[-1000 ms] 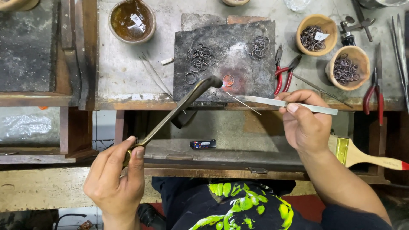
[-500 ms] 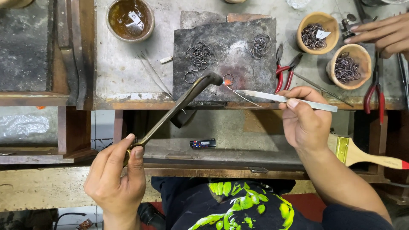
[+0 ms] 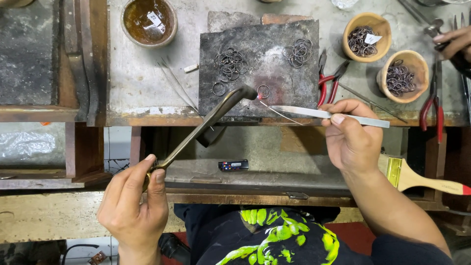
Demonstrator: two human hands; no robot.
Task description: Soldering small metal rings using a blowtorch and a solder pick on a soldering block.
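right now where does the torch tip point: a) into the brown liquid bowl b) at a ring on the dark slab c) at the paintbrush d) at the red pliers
b: the torch in the left hand ends beside a glowing ring on the dark slab.

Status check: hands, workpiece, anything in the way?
Left hand grips torch. Right hand holds tweezers at glowing ring. Another person's hand far right, apart.

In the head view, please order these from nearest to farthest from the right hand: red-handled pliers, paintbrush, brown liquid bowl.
From the right hand:
1. Red-handled pliers, just above it on the bench.
2. Paintbrush, lower right; nearly as close.
3. Brown liquid bowl, far upper left.
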